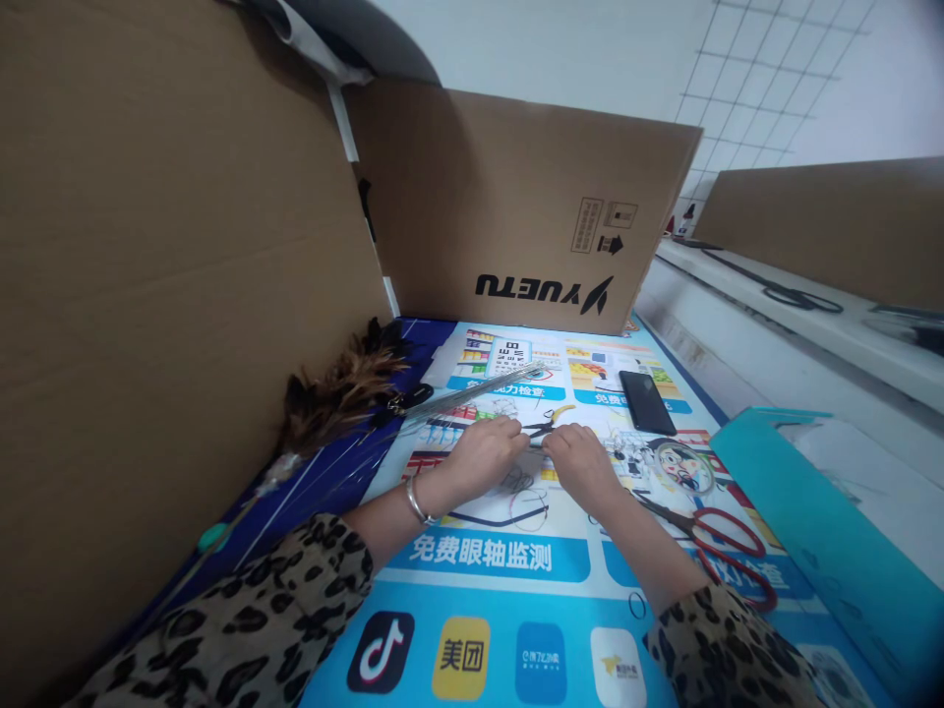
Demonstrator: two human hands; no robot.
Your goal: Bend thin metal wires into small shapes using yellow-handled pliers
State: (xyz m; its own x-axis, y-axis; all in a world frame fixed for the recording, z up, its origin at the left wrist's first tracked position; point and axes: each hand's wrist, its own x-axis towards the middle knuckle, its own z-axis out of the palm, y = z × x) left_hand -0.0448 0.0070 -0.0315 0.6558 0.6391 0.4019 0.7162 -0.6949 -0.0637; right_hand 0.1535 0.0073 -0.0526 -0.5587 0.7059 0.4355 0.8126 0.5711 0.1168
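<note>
Wires in the bundle (472, 390) could be snagged if the left hand (489, 454) were swung outward. Its grip appears closed on a slim pale piece (536, 442), pinched also by the right hand (580, 460), whose grip looks likewise closed; the piece could be dropped if either pinch slackened. The scissors (730, 541) could be knocked by the right forearm (649, 551). The surface (457, 598) is bounded by a cardboard wall (184, 246) leftward and a teal box (826, 541) rightward; most room is left between the sleeves (243, 629).

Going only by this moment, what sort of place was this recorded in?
Probably a makeshift indoor craft corner, though I can't be certain: red-handled scissors and yellow-handled pliers lie out on a printed work surface, with large cardboard panels standing around part of it.
</note>
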